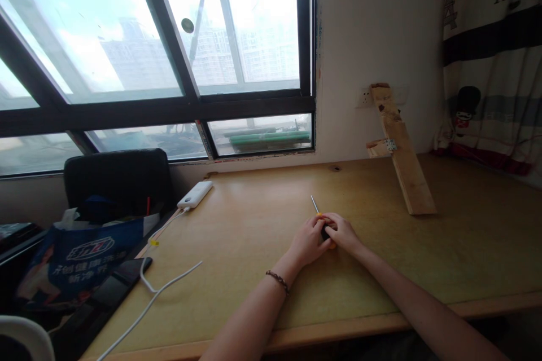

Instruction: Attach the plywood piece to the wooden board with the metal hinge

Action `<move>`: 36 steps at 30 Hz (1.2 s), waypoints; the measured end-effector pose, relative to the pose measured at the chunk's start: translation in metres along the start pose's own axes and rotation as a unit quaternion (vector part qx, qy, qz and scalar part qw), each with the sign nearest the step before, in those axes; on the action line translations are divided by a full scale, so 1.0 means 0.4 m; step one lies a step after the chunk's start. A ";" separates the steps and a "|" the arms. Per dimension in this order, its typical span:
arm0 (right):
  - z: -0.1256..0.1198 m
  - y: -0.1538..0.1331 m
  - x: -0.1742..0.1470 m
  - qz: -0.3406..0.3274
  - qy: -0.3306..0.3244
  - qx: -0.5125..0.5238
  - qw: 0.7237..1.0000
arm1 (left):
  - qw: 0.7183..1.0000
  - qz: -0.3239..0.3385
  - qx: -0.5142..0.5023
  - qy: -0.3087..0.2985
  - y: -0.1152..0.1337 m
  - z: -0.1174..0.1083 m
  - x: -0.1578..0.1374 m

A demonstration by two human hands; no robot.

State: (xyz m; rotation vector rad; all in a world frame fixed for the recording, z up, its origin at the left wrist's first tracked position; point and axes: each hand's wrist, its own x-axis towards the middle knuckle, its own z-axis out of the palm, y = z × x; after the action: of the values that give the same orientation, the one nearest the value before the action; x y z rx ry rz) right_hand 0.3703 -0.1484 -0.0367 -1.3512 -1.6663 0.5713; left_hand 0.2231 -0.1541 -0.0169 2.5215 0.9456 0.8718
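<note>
Both hands meet over the middle of the wooden table, closed around one screwdriver. Its metal shaft points away from me and a little to the left. The yellow and black handle is mostly covered by fingers. My left hand wraps it from the left, a beaded bracelet on that wrist. From the right, my right hand grips the same handle, its fingers touching those of the left. To the right, apart from both hands, a wooden board leans with a metal hinge and a short wood piece on it.
A white power bank lies at the table's left back edge, with a white cable trailing forward. Left of the table are a black chair and a blue bag. Behind are windows, a wall socket and a curtain.
</note>
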 end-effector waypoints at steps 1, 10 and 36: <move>0.000 0.000 0.000 0.002 -0.001 0.002 1.000 | 1.000 0.000 0.003 0.000 0.001 0.000 0.000; 0.009 0.020 0.001 0.013 0.005 0.025 1.000 | 1.000 0.005 0.015 -0.008 0.003 -0.003 -0.001; 0.009 0.033 0.006 0.014 0.016 0.029 0.999 | 1.000 0.006 0.019 -0.005 -0.004 0.001 -0.001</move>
State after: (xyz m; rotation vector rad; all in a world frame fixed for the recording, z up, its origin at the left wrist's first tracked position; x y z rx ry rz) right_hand 0.3743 -0.1415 -0.0482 -1.3369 -1.5960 0.6055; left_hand 0.2222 -0.1533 -0.0183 2.5635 0.9543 0.8510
